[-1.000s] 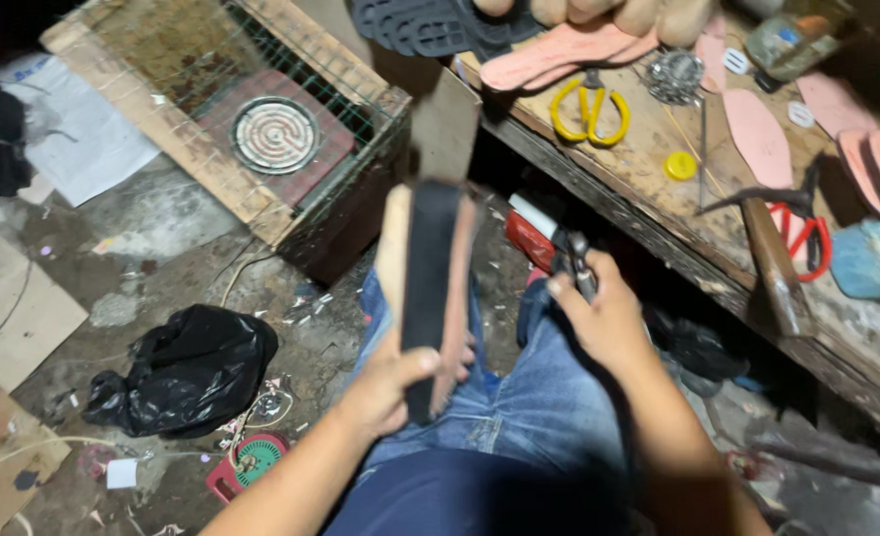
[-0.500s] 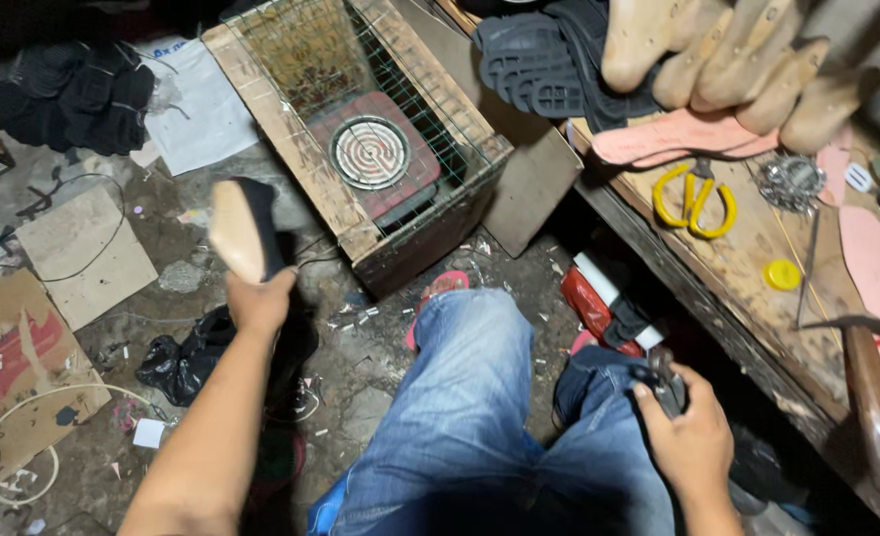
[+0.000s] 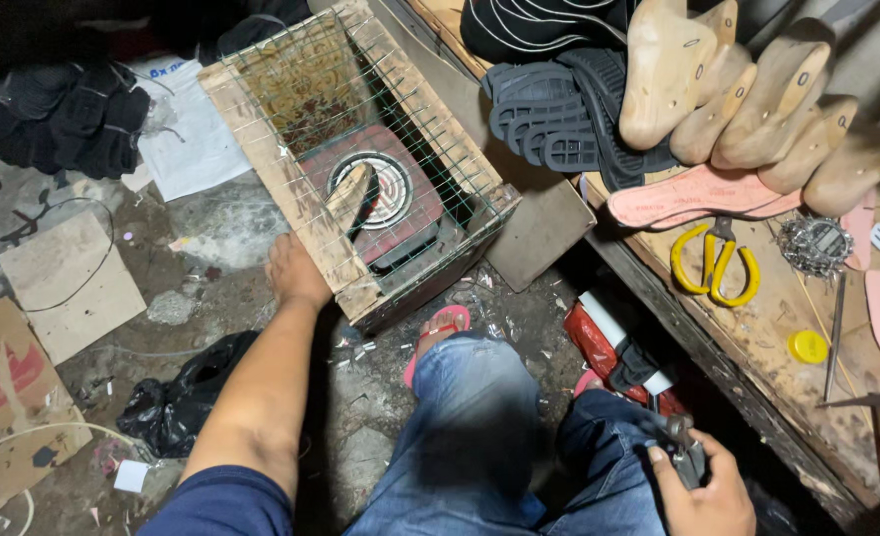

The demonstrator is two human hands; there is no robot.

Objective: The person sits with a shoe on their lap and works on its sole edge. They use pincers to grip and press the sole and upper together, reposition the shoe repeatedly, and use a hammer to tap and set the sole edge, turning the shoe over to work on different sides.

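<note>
- One view only, from the head camera looking down. The left hand (image 3: 296, 273) is stretched out to the near corner of the wooden box (image 3: 291, 203) on the floor.
- Its fingers lie together against the plank. I cannot tell whether they grip the wood or only rest there, but nothing is pinched between them.
- Just beyond the hand, a tan sole piece (image 3: 352, 197) with a dark face sits tilted on the wire grid (image 3: 430, 129) across the box top. It is over the round coil heater (image 3: 397, 184), apart from the fingers.
- Down at the lower right, the right hand (image 3: 703, 491) is curled tight around a metal tool (image 3: 683, 455), held low beside the knee.
- By my reading, the step in hand is setting the sole piece over the coil, and the piece looks placed and let go.
- Any next move here calls for care: lift the hand clear of the grid without nudging the tilted piece, and keep the fingers away from the coil.
- Off to the side is the workbench (image 3: 777, 337). It holds yellow scissors (image 3: 715, 266), a pink insole (image 3: 698, 194), wooden lasts (image 3: 757, 99) and black outsoles (image 3: 559, 109), all well apart from both hands.
</note>
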